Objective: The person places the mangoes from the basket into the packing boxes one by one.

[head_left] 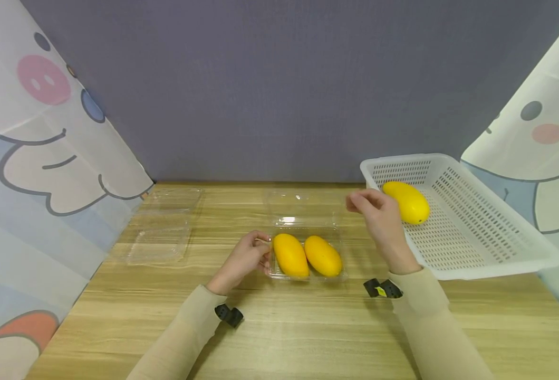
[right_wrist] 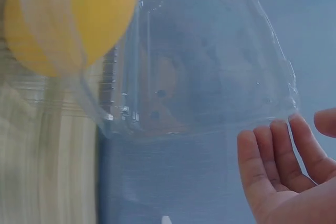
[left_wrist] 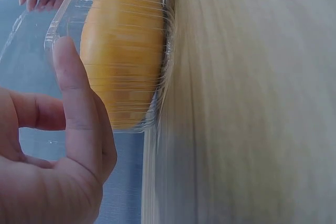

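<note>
Two yellow mangoes, a left one (head_left: pixel 290 255) and a right one (head_left: pixel 324 256), lie side by side in a clear plastic clamshell box (left_wrist: pixel 58 32). Its hinged lid (right_wrist: pixel 210 61) stands raised at the back. At the box's left side is my left hand (head_left: pixel 247 257); in the left wrist view an extended finger (left_wrist: pixel 79 98) reaches up along the box wall. My right hand (head_left: pixel 379 219) is raised right of the lid. In the right wrist view its fingertips (right_wrist: pixel 281 127) are right at the lid's corner, with the thumb apart from them.
A white perforated basket (head_left: pixel 474 272) at the right holds one more mango (head_left: pixel 406 202), partly behind my right hand. Another clear clamshell box (head_left: pixel 158 243) lies at the table's left. A dark grey panel (head_left: pixel 260 95) rises behind the wooden table (head_left: pixel 298 332).
</note>
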{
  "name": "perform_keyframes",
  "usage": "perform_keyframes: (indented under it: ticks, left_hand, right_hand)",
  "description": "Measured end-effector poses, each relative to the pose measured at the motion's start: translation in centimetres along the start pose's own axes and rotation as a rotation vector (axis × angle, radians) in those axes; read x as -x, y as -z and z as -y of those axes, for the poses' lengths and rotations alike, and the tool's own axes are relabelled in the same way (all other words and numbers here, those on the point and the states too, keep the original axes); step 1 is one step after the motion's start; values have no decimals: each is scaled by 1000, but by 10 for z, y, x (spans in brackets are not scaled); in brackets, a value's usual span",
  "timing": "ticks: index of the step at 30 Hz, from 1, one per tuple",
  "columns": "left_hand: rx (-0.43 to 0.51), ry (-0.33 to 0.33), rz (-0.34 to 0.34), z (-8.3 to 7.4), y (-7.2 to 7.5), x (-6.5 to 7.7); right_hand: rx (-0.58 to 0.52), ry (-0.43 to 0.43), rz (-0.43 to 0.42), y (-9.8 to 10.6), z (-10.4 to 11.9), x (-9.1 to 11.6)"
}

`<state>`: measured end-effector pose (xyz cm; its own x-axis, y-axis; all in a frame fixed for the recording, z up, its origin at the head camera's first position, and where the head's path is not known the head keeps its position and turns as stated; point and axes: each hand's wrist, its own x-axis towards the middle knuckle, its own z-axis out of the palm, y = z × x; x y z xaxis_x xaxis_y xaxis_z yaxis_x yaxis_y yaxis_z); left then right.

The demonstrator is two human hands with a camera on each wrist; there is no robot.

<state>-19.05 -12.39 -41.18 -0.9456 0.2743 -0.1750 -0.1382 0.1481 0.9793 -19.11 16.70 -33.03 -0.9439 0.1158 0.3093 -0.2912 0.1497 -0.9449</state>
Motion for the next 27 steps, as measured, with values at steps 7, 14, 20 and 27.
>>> perform_keyframes:
  ticks: [7, 14, 20, 27]
  left_hand:
    - [1, 6, -3, -1, 0, 1]
    - [18, 7, 2, 0, 0, 1]
    - [33, 17, 0, 0, 0, 1]
    - [62, 10, 22, -1, 3, 1]
  right_hand:
    - [127, -61, 50, 6, 9, 3]
    - [249, -134, 181, 14, 15, 4]
    - [300, -212, 340, 21, 17, 3]
    - [358, -240, 470, 26, 17, 3]
